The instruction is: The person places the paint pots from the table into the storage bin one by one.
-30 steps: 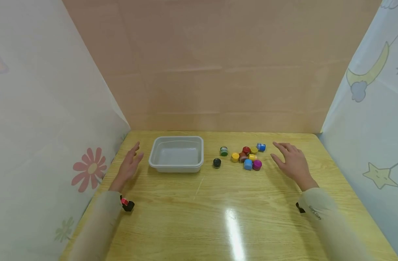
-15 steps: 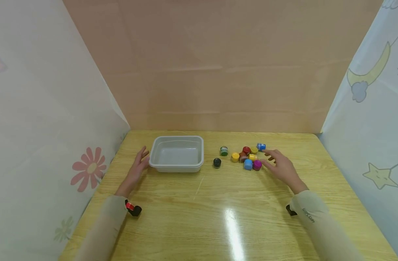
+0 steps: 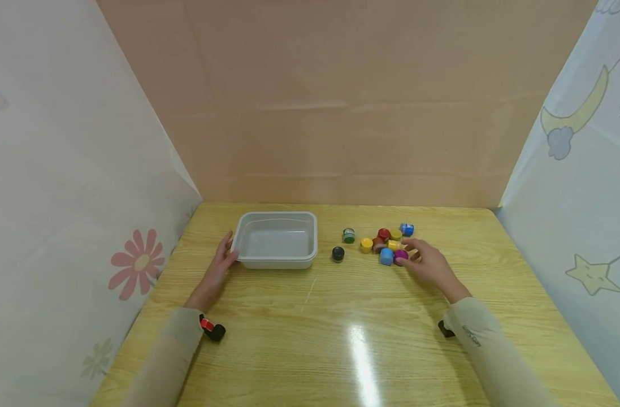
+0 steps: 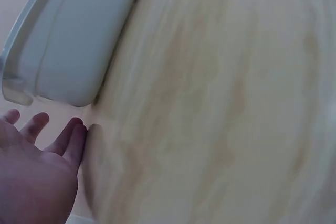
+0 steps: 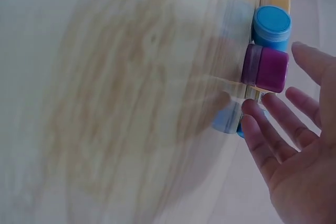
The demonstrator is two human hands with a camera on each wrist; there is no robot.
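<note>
A cluster of small coloured paint jars lies on the wooden table (image 3: 340, 316), right of a shallow grey tray (image 3: 274, 215). My right hand (image 3: 420, 260) reaches over the cluster. Its thumb and straight fingers (image 5: 273, 129) lie either side of the purple jar (image 3: 401, 255) (image 5: 268, 68) without closing on it. A light blue jar (image 3: 386, 256) (image 5: 271, 26) sits just left of the purple one. My left hand (image 3: 222, 261) (image 4: 42, 150) lies flat with fingers straight at the left end of the tray (image 4: 73, 40), which holds nothing.
A black jar (image 3: 338, 254) and a green jar (image 3: 348, 236) stand apart between tray and cluster. Yellow (image 3: 366, 245), red (image 3: 384, 233) and dark blue (image 3: 407, 229) jars lie behind. Patterned screens and a pink back wall close in three sides.
My right hand has moved left onto the cluster, up to the purple jar. My left hand has slid right to the tray's left end.
</note>
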